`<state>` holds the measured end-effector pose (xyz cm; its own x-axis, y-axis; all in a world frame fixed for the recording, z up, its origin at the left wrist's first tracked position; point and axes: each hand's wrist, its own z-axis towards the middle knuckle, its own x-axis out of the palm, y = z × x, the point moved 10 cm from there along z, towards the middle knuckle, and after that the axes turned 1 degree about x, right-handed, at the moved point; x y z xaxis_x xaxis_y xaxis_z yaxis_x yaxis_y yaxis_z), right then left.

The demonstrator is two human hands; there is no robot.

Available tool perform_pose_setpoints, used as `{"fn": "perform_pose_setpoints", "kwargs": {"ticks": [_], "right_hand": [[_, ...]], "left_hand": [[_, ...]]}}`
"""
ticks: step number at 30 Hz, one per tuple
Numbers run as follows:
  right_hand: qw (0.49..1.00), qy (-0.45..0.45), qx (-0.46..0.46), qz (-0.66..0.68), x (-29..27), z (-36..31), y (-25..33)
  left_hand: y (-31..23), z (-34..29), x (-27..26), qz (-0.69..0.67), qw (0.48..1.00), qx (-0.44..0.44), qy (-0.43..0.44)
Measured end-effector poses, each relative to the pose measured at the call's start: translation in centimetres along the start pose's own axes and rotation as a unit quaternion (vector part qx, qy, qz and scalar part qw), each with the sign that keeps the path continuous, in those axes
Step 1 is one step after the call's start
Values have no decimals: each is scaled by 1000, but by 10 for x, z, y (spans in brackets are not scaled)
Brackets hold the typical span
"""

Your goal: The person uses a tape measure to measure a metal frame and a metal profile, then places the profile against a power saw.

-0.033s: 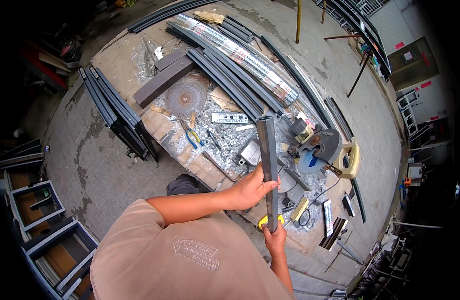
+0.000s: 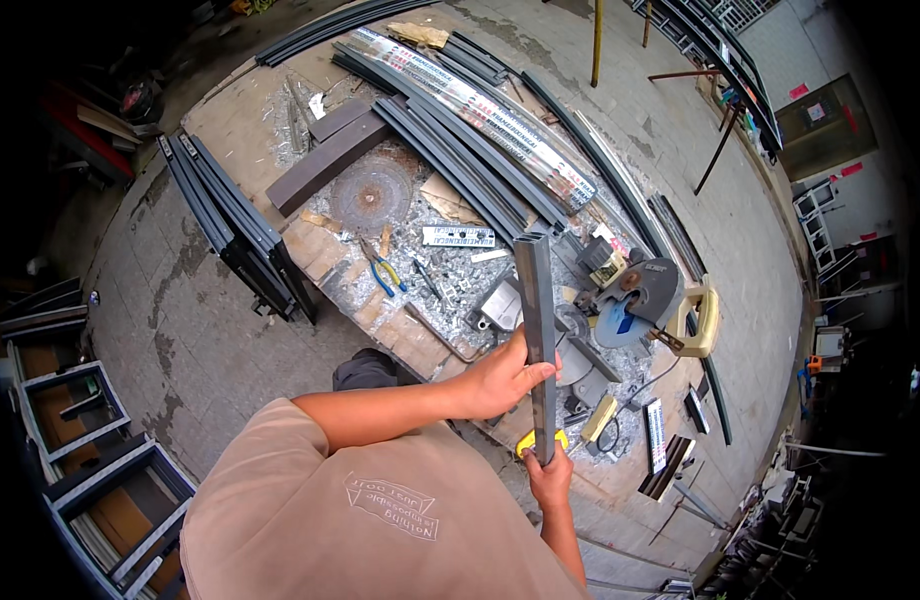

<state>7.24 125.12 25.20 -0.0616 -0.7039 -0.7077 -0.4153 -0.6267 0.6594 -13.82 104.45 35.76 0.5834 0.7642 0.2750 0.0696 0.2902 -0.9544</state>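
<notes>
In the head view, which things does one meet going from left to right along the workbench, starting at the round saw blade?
Round saw blade → blue-handled pliers → grey metal profile held in the left hand → chop saw with its cream handle.

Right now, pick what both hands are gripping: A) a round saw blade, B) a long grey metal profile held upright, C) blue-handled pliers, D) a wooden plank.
B: the left hand clasps the middle of the grey metal profile and the right hand grips its lower end, beside a yellow object; it stands upright above the workbench.
</notes>
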Motion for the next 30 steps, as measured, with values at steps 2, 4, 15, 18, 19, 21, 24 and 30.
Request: {"fn": "perform_pose_setpoints", "kwargs": {"ticks": [2, 4, 15, 18, 19, 21, 24, 30], "right_hand": [[1000, 11, 5, 1, 0, 0, -2], [1000, 23, 14, -4, 1, -1, -6], [995, 72, -36, 61, 4, -9, -22], [995, 75, -41, 53, 4, -9, -22], [995, 74, -41, 53, 4, -10, -21], [994, 70, -45, 65, 5, -11, -20], [995, 63, -49, 64, 6, -11, -24], [995, 61, -52, 58, 6, -12, -17]], "left_hand": [[-1, 1, 0, -14, 1000, -5, 15], [-1, 1, -1, -32, 999, -10, 27], [-6, 3, -8, -93, 994, -53, 13], [-3, 3, -11, -58, 998, -16, 0], [-3, 3, -12, -54, 998, -13, -2], [-4, 2, -12, -45, 999, -7, -5], [-6, 2, -12, -39, 999, 0, -5], [-7, -1, -13, -34, 999, 2, -5]]}}
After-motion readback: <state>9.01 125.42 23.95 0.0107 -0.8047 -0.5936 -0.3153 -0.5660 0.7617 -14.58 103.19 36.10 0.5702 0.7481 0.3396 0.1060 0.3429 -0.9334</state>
